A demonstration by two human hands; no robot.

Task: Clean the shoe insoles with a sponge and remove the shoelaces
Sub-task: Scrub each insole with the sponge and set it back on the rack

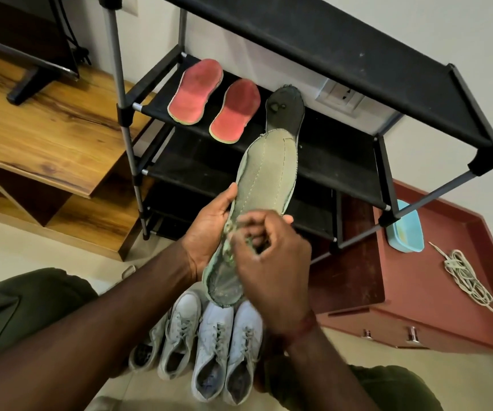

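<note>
Before black fabric-shelved shoe rack [343, 48]: left hand [206, 229] clasps long grey-green stitched fabric insole [266, 170] mid-length. Right hand [272, 262] pinches small greenish scrap [248, 241], likely sponge, against it. Insole probably light, floppy; support the middle.

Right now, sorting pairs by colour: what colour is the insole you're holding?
The insole is olive green with lighter stitching; head view shows it best.

Matt stitched-cloth green insole [264, 170], matt black fabric rack shelves [343, 161] on metal poles, glossy wood-grain cabinet [49, 126]
</note>
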